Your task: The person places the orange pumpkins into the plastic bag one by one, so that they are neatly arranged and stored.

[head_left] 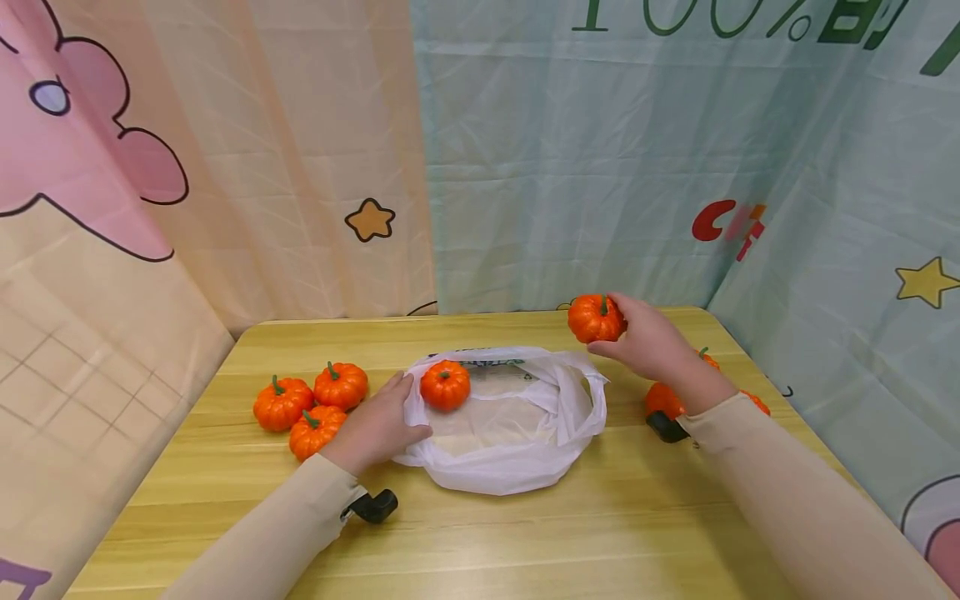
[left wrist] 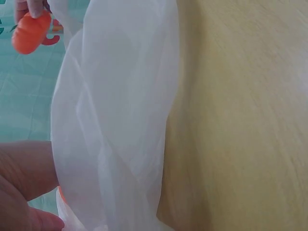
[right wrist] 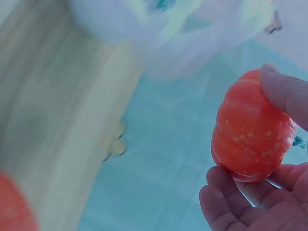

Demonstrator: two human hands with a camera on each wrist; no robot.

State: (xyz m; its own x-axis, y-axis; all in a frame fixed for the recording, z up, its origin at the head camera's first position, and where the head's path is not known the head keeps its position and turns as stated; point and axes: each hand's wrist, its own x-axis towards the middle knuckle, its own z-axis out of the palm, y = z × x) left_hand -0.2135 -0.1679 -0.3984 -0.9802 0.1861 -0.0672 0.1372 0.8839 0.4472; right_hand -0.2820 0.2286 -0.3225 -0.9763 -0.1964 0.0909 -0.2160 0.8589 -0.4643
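A white plastic bag [head_left: 510, 479] stands with its mouth spread wide on the table, one small orange toy pumpkin [head_left: 445, 386] inside at its left. My left hand [head_left: 382, 423] holds the bag's left rim, thumb at the opening and fingers along the outside. Up beyond the bag's right end, my right hand [head_left: 645, 337] grips another toy pumpkin [head_left: 596, 318] between thumb and fingers, raised above the tabletop. That pumpkin [right wrist: 252, 127] shows its speckled side and green stem in the right wrist view. White plastic [left wrist: 120, 96] fills much of the left wrist view.
Three toy pumpkins [head_left: 341, 386] sit clustered left of the bag, close to my left wrist. More pumpkins [head_left: 663, 402] lie at the right, partly hidden under my right forearm. Printed curtains [head_left: 555, 167] hang behind the wooden table [head_left: 480, 542] and on both sides.
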